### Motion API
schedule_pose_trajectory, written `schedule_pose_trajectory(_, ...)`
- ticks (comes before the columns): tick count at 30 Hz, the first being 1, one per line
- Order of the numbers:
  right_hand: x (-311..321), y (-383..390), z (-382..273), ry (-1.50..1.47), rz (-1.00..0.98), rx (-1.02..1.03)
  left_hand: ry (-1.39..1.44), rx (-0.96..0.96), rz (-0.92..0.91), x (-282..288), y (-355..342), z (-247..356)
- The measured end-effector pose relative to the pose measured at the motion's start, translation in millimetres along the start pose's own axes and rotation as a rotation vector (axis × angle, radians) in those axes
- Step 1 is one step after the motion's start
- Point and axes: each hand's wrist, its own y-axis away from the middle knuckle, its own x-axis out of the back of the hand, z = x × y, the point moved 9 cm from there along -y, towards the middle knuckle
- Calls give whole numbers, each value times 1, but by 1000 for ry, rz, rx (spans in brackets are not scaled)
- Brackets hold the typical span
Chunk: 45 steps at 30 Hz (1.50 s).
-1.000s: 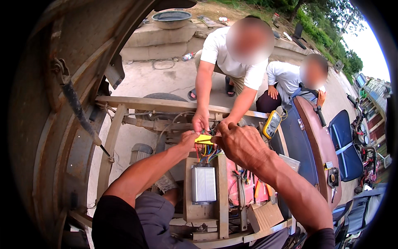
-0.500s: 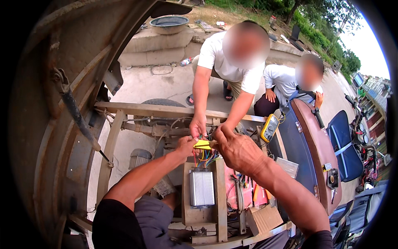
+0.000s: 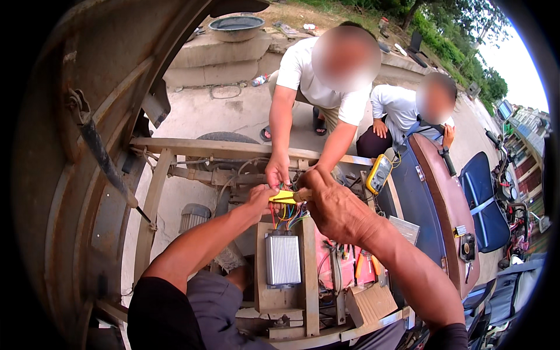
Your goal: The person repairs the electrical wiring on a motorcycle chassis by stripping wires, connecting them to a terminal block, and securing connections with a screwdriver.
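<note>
Several wires (image 3: 286, 217), yellow piece (image 3: 282, 197) partly hidden

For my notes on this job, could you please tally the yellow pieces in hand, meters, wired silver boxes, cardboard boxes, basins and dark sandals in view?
Yellow piece, in the left hand: 1
Meter: 1
Silver box: 1
Cardboard box: 1
Basin: 1
Sandals: 2
Total: 7
</note>
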Motion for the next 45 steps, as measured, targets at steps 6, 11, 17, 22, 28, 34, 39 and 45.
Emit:
schedule_pose_trajectory(6,2,-1,1,3,-135,-193,-9,16,20,0,5,0)
schedule_pose_trajectory(11,-3,-1,-9,31,-12,108,20,11,-16,-4,0,-3)
schedule_pose_trajectory(17,19,0,-5,-131,224,79,-17,12,0,-8,9,4)
schedule_pose_trajectory(22,-9,-3,19,117,-220,-374,-27,19,14,-1,5,1)
schedule_pose_trajectory(28,6,-7,-1,-44,-11,-100,-21,12,2,-1,4,-2)
schedule_pose_trajectory(34,9,2,2,-120,106,24,-63,-9,12,-2,5,4)
schedule_pose_trajectory(39,-14,1,20,-25,-153,-260,-50,12,12,-2,2,-2)
schedule_pose_trajectory(45,-1,8,19,-235,132,-62,-134,-10,50,-7,6,4)
